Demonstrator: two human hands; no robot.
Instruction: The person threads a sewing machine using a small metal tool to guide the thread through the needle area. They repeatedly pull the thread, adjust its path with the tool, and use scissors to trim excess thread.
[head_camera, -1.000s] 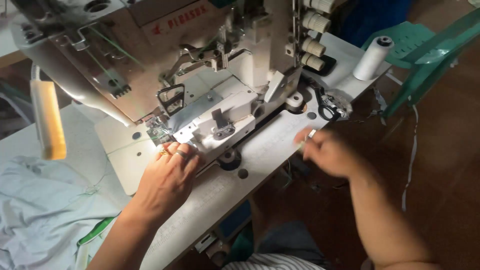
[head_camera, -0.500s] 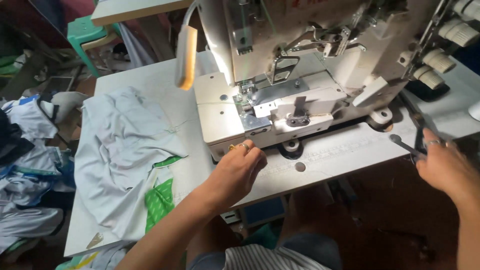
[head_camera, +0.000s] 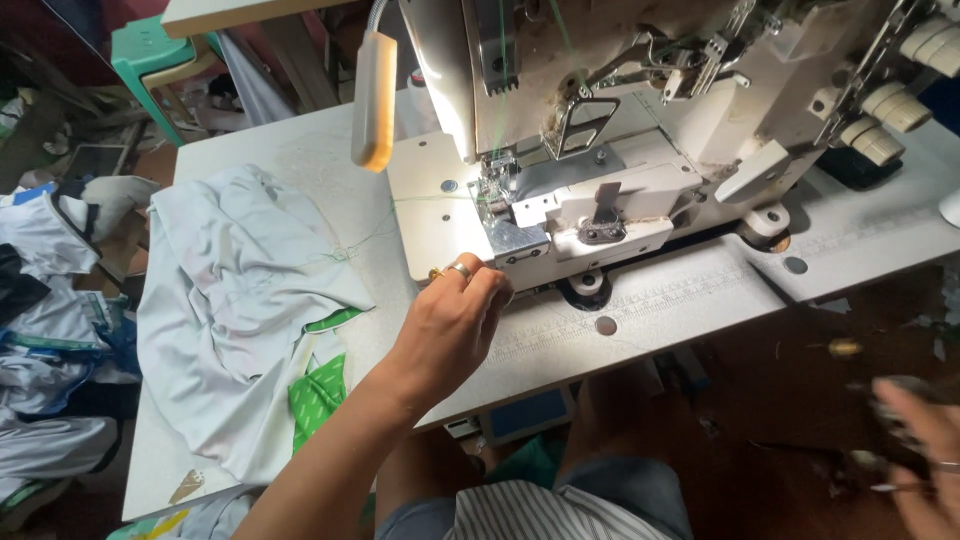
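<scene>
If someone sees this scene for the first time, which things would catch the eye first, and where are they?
The big cream sewing machine fills the upper middle, with a lit lamp hanging at its left side. The left hand, wearing a ring, rests at the machine's front edge by the metal plate. On the left part of the white table lies a crumpled pale garment with a green patch; the right hand is blurred at the lower right corner.

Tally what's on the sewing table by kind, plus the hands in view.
Sewing machine: 1
Machine lamp: 1
White-and-green garment: 1
Hands: 2, left hand by the needle plate, right hand blurred, off the table
Total: 5
</scene>
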